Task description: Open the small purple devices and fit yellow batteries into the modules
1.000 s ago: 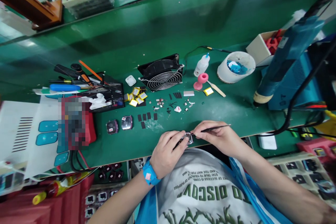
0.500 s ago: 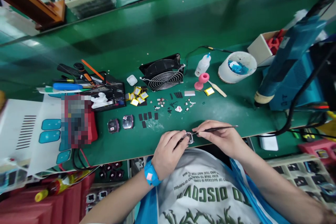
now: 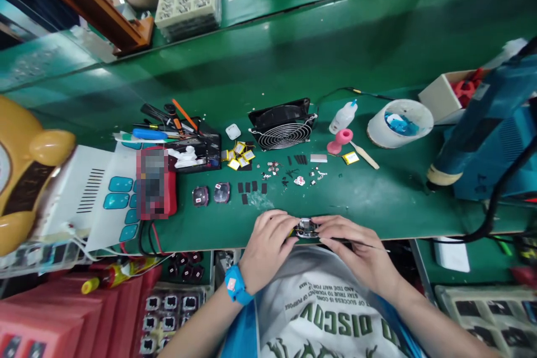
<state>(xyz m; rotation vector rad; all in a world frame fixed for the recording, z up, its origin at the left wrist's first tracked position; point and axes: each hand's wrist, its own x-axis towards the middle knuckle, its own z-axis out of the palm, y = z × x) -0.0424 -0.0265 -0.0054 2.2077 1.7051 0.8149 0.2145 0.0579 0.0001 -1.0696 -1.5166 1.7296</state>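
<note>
Between my hands at the front edge of the bench is a small square watch-like case, with silvery parts and thin wires inside. My left hand is closed on its left side, and a bit of yellow shows by the fingertips. My right hand has its fingers at the case's right side. A slim dark tool, perhaps tweezers, lies within that hand, its thin end sticking out to the right. The fingers hide most of the tool.
Beyond lie yellow battery cells, black pads and two watch-like units. Behind stand a fan, a bottle, a pink stand and a white tub. A red multimeter is left, a blue tool right.
The view has shifted, so the bench appears further right. My right hand has turned the slim tool back along the palm and brought its fingers onto the case, which now lies wider between both hands.
</note>
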